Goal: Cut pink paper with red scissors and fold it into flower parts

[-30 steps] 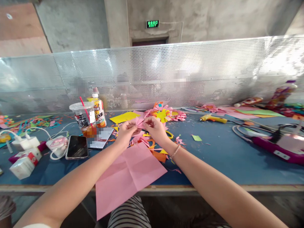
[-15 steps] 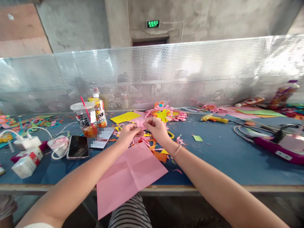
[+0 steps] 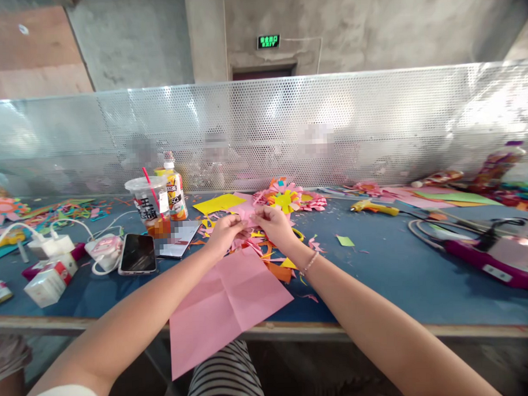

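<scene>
My left hand [image 3: 227, 231] and my right hand [image 3: 273, 222] meet over the middle of the table, fingers pinched together on a small piece of pink paper [image 3: 248, 215]. Its exact shape is mostly hidden by my fingers. Below my wrists lies a large creased sheet of pink paper [image 3: 228, 303], overhanging the table's front edge. Strips and scraps of coloured paper [image 3: 279, 271] are scattered under and around my hands. Just behind them rests a layered paper flower [image 3: 285, 198] in pink with a yellow middle. A yellow sheet [image 3: 218, 203] lies to its left.
Left of my arms are a phone [image 3: 137, 253], a drink cup with a red straw [image 3: 148, 205], a bottle [image 3: 174, 192] and white chargers [image 3: 52, 247]. At right lie a yellow glue gun [image 3: 374, 207] and a purple power strip [image 3: 495, 265]. A perforated metal screen [image 3: 261, 129] stands behind.
Both hands keep their pinch on the small pink paper, with hardly any movement. The whole view has shifted slightly.
</scene>
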`<state>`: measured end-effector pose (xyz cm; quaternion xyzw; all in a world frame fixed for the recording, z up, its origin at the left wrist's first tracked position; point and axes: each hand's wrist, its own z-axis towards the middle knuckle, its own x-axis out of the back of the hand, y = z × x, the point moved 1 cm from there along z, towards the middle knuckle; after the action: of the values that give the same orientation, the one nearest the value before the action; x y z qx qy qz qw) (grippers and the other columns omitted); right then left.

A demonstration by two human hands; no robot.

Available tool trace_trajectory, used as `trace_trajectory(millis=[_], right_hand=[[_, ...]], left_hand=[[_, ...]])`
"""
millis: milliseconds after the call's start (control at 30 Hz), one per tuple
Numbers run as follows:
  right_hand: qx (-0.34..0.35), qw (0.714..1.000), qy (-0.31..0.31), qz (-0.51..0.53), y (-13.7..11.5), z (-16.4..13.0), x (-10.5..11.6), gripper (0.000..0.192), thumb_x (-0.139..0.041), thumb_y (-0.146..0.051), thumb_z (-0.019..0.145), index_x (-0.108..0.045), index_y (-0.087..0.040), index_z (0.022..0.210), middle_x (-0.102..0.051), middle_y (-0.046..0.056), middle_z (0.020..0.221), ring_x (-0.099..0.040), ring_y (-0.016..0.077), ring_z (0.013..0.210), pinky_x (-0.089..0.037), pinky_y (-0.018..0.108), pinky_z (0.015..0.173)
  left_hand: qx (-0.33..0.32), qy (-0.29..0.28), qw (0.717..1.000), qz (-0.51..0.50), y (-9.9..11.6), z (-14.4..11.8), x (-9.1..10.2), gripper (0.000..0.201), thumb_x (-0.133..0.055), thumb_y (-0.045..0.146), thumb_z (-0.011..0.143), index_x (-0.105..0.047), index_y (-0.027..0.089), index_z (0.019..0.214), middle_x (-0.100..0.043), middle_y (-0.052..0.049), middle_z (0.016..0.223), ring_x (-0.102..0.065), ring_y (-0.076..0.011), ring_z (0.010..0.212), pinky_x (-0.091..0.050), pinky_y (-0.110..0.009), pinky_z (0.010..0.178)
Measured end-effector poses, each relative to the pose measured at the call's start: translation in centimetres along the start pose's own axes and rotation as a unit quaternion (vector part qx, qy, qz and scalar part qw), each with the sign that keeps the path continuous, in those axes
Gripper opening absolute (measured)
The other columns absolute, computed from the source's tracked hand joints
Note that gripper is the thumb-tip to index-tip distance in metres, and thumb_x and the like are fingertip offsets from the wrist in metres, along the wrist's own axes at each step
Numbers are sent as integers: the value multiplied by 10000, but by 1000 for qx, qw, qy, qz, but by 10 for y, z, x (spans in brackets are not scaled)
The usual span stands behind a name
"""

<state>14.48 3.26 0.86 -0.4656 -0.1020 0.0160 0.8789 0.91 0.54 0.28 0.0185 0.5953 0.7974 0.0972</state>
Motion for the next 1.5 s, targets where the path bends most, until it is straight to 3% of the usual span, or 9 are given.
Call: trace_trajectory(millis=[100, 233, 333, 433, 600, 767, 967, 1500], right_hand=[[20, 1000, -5, -15, -2, 1, 1, 154, -554, -304, 673, -481, -170, 656, -411, -52, 515, -404, 77, 461, -354, 214, 445], [30, 999, -9, -23, -5, 1, 0, 112, -532, -273, 682, -498, -166, 684, -423, -50, 533, -408, 82, 486, -356, 218, 477], [47, 998, -19, -33, -5, 1, 2, 94, -514, -257, 690, -521, -163, 695, -466, -37, 575, -438, 90, 539, -374, 224, 525], [69, 996, -41, -31, -5, 2, 4, 83, -507, -214, 683, -551, -163, 731, -551, -9, 688, -505, 108, 652, -410, 248, 636], [100, 993, -29, -60, -5, 3, 6, 110, -519, -179, 660, -574, -170, 754, -587, 19, 783, -539, 127, 752, -422, 280, 724], [74, 996, -2, -47, -2, 2, 5, 189, -501, -175, 657, -554, -179, 839, -574, 31, 867, -542, 119, 745, -447, 275, 686], [15, 997, -57, 49, 3, 2, 2, 170, -532, -220, 656, -518, -174, 819, -558, -2, 708, -541, 108, 649, -466, 270, 627], [15, 998, -49, 49, 3, 2, 2, 164, -542, -241, 673, -553, -174, 823, -581, 10, 740, -553, 113, 671, -473, 268, 638]], left_hand=[[40, -2, 998, -50, -1, -1, -1, 229, -627, 342, 650, -563, 124, 673, -629, -51, 588, -580, -122, 494, -457, -225, 501], [144, -22, 973, -180, -1, 0, 1, 419, -440, 515, 741, -569, 117, 728, -639, -94, 610, -596, -136, 509, -470, -238, 502], [181, -22, 963, -196, -4, 2, 4, 266, -498, 374, 760, -566, 117, 746, -647, -96, 643, -602, -124, 531, -478, -223, 520], [162, -9, 969, -187, -7, 4, 5, 68, -576, 173, 714, -575, 120, 756, -638, -59, 643, -584, -88, 524, -476, -194, 532], [92, -40, 975, -197, -5, 6, 7, 101, -645, 159, 649, -599, 109, 724, -565, 9, 568, -514, -32, 474, -428, -130, 466], [66, 3, 983, -174, -4, 8, 10, 142, -663, 160, 630, -610, 109, 752, -564, 17, 585, -516, -25, 482, -438, -123, 488], [33, 14, 985, -168, -6, 10, 12, 181, -660, 119, 620, -619, 112, 796, -620, -16, 718, -574, -53, 596, -482, -156, 593], [29, 43, 991, -127, -2, 7, 10, 187, -662, 186, 621, -570, 119, 769, -614, -16, 728, -575, -66, 586, -466, -183, 562]])
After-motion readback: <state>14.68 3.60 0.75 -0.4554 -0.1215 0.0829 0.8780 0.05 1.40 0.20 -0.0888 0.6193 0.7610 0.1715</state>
